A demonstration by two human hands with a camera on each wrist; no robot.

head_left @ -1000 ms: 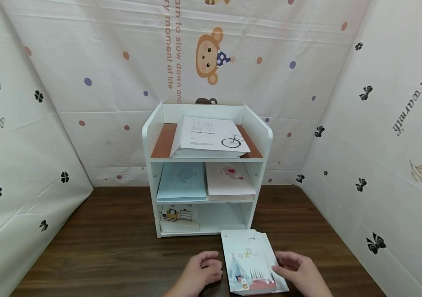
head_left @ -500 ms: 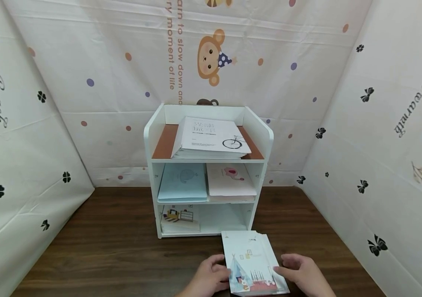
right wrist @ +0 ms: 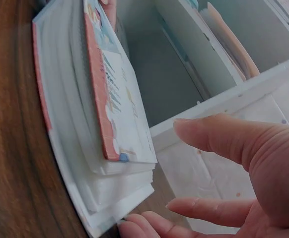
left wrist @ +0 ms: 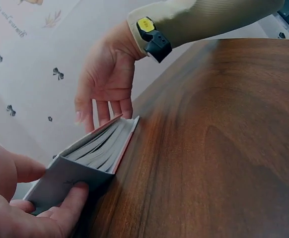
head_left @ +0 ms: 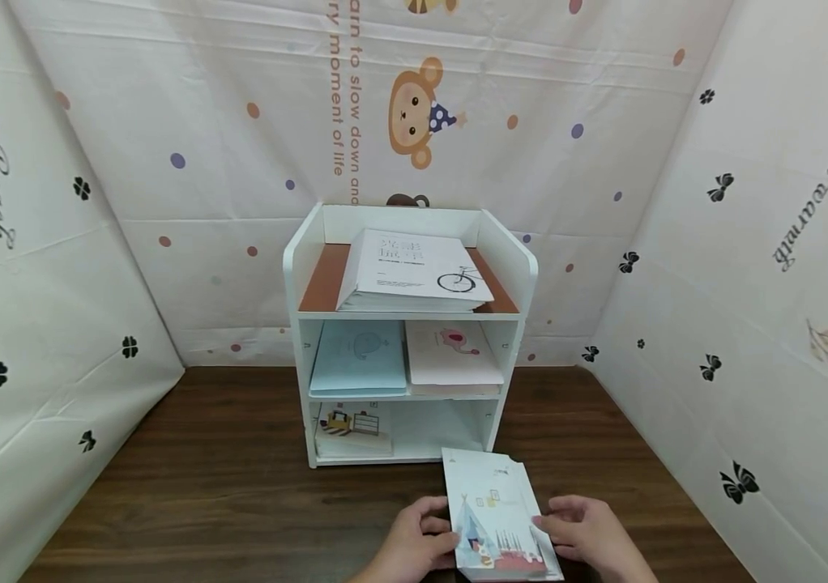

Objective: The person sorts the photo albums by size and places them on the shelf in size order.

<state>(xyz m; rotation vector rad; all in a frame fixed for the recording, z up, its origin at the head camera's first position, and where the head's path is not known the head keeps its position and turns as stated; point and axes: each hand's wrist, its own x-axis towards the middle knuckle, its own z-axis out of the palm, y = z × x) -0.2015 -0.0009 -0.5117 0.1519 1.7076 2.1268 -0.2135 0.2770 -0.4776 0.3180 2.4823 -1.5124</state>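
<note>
A hardcover book [head_left: 497, 518] with a tent picture and reddish lower edge lies at the table's front. My left hand [head_left: 417, 538] holds its spine side; in the left wrist view the thumb sits at the cover edge and a finger [left wrist: 77, 193] presses the spine. On the opposite side is my right hand [head_left: 585, 530], its thumb near the cover's edge. From the right wrist, that thumb [right wrist: 204, 131] stands apart from the book, while fingertips [right wrist: 132, 228] are right at the lower cover's corner. The book's pages [right wrist: 70, 109] are slightly fanned.
Behind the book stands a white three-tier shelf [head_left: 414, 314]. A bicycle-cover stack [head_left: 414, 271] lies on top, blue [head_left: 358, 356] and pink [head_left: 453, 352] booklets in the middle, a truck-picture book [head_left: 352, 429] at bottom left. Printed cloth [head_left: 224, 121] hangs around the wooden table [head_left: 224, 486].
My left hand has come in from the left to the book's spine side. The book has shifted and turned slightly, its far end going right; my right hand stays near its edge.
</note>
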